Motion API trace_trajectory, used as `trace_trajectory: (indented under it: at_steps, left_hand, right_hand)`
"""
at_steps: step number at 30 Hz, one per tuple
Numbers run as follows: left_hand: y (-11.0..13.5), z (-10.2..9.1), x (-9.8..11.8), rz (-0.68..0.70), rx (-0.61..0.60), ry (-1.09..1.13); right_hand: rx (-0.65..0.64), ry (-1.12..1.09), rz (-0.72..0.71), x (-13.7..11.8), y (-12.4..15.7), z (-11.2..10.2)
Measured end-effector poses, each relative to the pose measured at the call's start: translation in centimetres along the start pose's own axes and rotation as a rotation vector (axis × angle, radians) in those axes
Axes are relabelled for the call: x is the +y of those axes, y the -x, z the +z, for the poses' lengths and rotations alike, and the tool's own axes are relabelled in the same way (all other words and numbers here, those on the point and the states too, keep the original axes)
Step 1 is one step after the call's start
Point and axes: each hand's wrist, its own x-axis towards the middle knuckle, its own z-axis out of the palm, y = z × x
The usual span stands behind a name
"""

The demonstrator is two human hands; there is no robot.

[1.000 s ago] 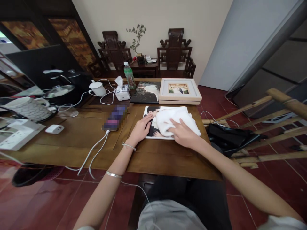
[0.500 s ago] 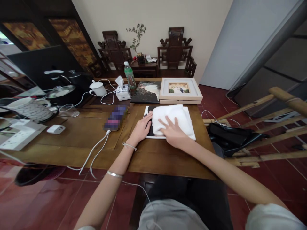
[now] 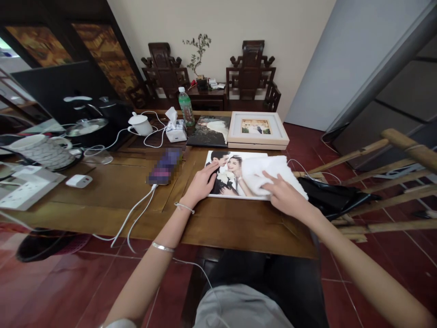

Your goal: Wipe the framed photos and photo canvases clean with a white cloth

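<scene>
A photo panel of a couple lies flat on the wooden table in front of me. My left hand rests on its left edge, fingers stretched out flat and pressing on the print. On the panel's right side lies a folded white towel, which hangs out past the right edge. My right hand is on the towel, gripping it with some fingers extended over the cloth. The towel hides the right part of the picture.
Behind the panel lie a light wooden picture frame and a dark photo print. A tissue box, bottle and lidded cup stand farther left. A phone with a cable lies left of my hand.
My right hand has slid the towel rightward across the panel, uncovering the couple in the picture. My left hand has stayed in place on the left edge.
</scene>
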Motion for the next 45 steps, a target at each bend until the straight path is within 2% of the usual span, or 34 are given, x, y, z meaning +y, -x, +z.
trace_trajectory:
  at_steps: [5,7,10,17,20,25,28,32,34,37,39,41,45]
  left_hand:
    - [0.1,0.1,-0.1,0.002,0.000,0.003]
    - [0.1,0.0,0.0,0.003,0.000,0.006]
    - [0.0,-0.1,0.3,-0.003,0.035,0.056]
    - [0.1,-0.6,0.8,-0.128,0.360,0.435]
    - [0.2,-0.9,0.9,-0.166,0.458,0.501]
    - [0.4,-1.3,1.4,-0.227,0.648,0.614]
    - [0.5,-1.6,1.5,-0.220,0.718,0.641]
    - [0.4,-1.6,0.8,-0.255,0.763,0.720]
    - [0.1,-1.1,0.2,-0.325,0.740,0.756]
    - [-0.2,-0.2,-0.4,-0.491,0.604,0.812]
    - [-0.4,0.4,-0.4,-0.571,0.399,0.942]
    - [-0.5,0.5,0.1,-0.590,0.175,1.124]
    - [-0.3,-0.4,1.4,-0.674,-0.232,1.334]
  right_hand:
    - [0.021,0.050,0.106,2.0,-5.0,0.2]
    - [0.025,0.050,0.114,1.6,-6.7,0.1]
    - [0.026,0.046,0.092,-0.3,-8.2,0.2]
    - [-0.001,0.064,-0.203,-7.2,-6.4,2.2]
    - [0.090,0.069,-0.287,-9.0,-5.6,3.3]
    - [0.243,0.156,-0.268,-10.0,-6.0,3.7]
    - [0.265,0.190,-0.208,-10.5,-6.4,3.4]
    - [0.282,0.182,-0.204,-10.7,-5.8,2.5]
    - [0.327,0.157,-0.226,-10.3,-5.2,1.9]
    - [0.437,0.057,-0.235,-9.3,-4.5,0.3]
    - [0.525,-0.061,-0.177,-8.6,-4.3,-0.9]
    - [0.654,-0.196,-0.064,-7.9,-4.3,-2.2]
    - [1.013,-0.463,0.149,-7.2,-4.7,-3.6]
